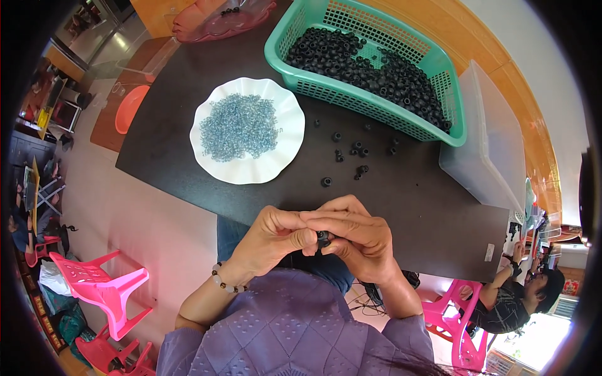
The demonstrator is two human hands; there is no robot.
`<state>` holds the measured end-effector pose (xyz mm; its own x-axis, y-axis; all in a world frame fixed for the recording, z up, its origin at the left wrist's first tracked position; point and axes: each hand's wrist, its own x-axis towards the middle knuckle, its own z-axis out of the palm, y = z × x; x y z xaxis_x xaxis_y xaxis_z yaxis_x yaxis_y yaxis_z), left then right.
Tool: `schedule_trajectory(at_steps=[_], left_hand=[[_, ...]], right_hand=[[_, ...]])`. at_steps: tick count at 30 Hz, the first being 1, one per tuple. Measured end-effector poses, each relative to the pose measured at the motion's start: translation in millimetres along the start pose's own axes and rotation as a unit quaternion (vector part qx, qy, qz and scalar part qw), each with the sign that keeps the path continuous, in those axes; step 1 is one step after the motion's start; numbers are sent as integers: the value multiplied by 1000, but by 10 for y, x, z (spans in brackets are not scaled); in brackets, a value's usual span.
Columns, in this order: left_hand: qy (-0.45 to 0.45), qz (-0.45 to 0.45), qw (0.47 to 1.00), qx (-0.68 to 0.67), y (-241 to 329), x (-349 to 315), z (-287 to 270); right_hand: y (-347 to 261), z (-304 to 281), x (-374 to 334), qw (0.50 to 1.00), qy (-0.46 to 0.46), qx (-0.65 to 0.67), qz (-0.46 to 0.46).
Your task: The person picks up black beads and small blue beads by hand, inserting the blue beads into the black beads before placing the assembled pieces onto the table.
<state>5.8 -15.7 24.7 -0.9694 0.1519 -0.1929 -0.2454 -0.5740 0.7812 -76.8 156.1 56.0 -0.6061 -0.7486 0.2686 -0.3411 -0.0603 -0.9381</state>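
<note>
At the table's near edge, my left hand [280, 233] and my right hand [360, 237] meet, thumbs and fingers pinched together. Between the fingertips shows a small black round part [323, 237] with a hole in it; the fingers cover most of it. Just beyond my hands, several loose parts of the same kind [327, 182] lie scattered on the dark table [401, 200]. A white wavy-rimmed plate [293, 125] to the left holds a heap of tiny clear bluish rings or beads [239, 128].
A green perforated basket [376, 99] full of black parts stands at the far side. Right of it is a clear plastic bin [483, 144]. A pink bowl [200, 22] sits far left. Pink chairs [106, 282] stand at both sides; another person [520, 301] is at the right.
</note>
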Motion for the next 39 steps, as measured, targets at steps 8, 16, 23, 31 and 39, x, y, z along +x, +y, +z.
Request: schedule_trajectory(at_steps=[8,16,23,31,39], left_hand=[[-6,30,999,-30,-23,75,68],[-1,18,1000,0,1,101,126],[13,27,1000,-10,-9,193,269],[40,-58,997,-24,235,422,313],[40,-63,997,-36,-13,473,-152]], right_hand=[[-5,17,-8,999,44,20,21],[-27,33,-101,996,82,31,24],[-23,49,-117,986,153,53,31],[-193,-564,270,976,175,-66,114],[179,-1809,1284,841,130,-497,168]])
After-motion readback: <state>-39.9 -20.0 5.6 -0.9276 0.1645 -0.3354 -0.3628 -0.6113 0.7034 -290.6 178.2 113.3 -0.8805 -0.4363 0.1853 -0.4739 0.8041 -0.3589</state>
